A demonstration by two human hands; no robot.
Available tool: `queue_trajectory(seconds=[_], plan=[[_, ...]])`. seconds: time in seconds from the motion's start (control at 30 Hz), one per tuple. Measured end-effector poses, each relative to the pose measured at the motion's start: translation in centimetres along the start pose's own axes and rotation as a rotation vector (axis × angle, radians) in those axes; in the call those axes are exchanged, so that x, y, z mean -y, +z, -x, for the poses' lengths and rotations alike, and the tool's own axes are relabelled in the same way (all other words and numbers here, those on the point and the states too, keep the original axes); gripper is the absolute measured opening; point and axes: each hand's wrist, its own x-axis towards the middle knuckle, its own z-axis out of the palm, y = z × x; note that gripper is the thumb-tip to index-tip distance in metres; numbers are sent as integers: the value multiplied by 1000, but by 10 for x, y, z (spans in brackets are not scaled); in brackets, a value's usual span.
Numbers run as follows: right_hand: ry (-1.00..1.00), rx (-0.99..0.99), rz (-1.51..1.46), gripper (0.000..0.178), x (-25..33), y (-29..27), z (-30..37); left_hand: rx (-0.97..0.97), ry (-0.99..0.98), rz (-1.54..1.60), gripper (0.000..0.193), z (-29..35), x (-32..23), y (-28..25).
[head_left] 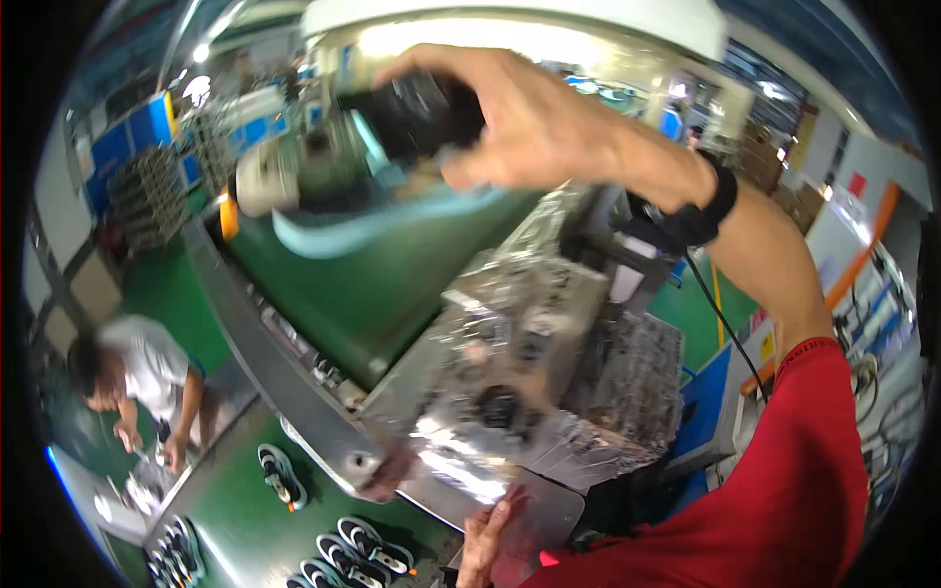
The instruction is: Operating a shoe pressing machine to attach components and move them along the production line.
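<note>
Above the green conveyor belt [392, 284], right hand [529, 122] is raised, fingers closed round a dark shoe [412, 118] w/ pale blue sole [382, 223]. Shoe's long axis runs left from the palm, sole side down toward belt. Left hand [482, 541] sits low, well apart, fingers flat on a shiny metal plate [539, 510], gripping nothing. Right is the nearer hand.

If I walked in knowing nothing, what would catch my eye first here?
Probably the right hand, raised high at the top centre and gripping a dark shoe with a pale blue sole, blurred by motion over the green conveyor belt. Below it sits a bulky machine wrapped in shiny foil, with the left hand at its lower edge. At lower left, more shoes lie on a green surface.
</note>
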Motion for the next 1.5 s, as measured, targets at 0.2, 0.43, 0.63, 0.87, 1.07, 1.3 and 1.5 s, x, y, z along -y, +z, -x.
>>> queue_trajectory(seconds=[0.2, 0.43, 0.63, 0.87, 1.07, 1.3, 1.5], plan=[[-98, 262, -55, 47, 63, -73, 212, 725, -61, 294, 83, -38, -40, 136], [343, 124, 143, 42, 118, -119, 458, 912, -404, 122, 82, -11, 34, 312], [954, -1217, -629, 74, 213, -107, 679, 812, -427, 77, 54, 22, 169, 453], [1455, -1717, 64, 61, 300, -104, 840, 1282, -16, -623, 62, 101, 335, 566], [1693, -1816, 651, 57, 401, -126, 959, 1375, -277, -855, 54, 123, 506, 687], [1944, -1851, 1004, 55, 463, -131, 990, 1235, 93, -1346, 75, 119, 698, 775], [2043, -1703, 1101, 53, 468, -159, 1040, 1193, 82, -1428, 63, 110, 745, 788]])
